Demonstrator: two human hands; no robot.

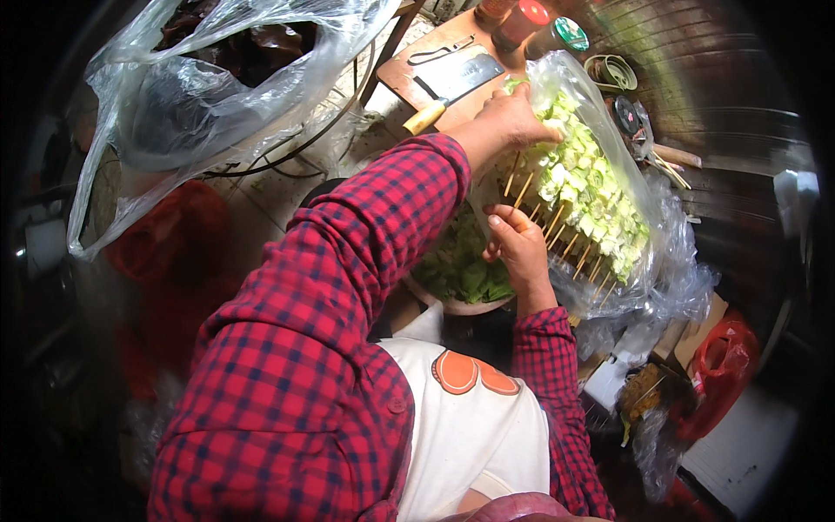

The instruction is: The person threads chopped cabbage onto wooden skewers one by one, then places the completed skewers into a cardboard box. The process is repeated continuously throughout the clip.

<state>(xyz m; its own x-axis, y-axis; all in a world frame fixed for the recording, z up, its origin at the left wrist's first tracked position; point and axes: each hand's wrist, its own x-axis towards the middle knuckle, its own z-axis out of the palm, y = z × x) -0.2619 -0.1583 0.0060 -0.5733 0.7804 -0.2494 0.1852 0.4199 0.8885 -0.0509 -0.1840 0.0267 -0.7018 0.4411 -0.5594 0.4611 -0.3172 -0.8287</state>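
Note:
My left hand [512, 121] is closed around pale green lettuce at the far end of a row of skewers. The lettuce pieces [587, 183] are packed on thin wooden skewers [554, 225], whose bare ends point toward me. They lie in a clear plastic bag [629, 173]. Just nearer, my right hand [522, 251] is beside the bare skewer ends, fingers curled and thumb near the index finger. Whether it pinches anything cannot be made out. Beneath my forearms, a round basin [466, 307] contains loose green leaves [483, 280], partly hidden by the left sleeve.
A cleaver [466, 75] with a wooden handle rests on a wooden board [398, 72]. Jars with red [531, 13] and green [571, 34] lids stand behind. At upper left, a large plastic bag [189, 91] holds dark contents. A red bag [724, 372] lies at lower right.

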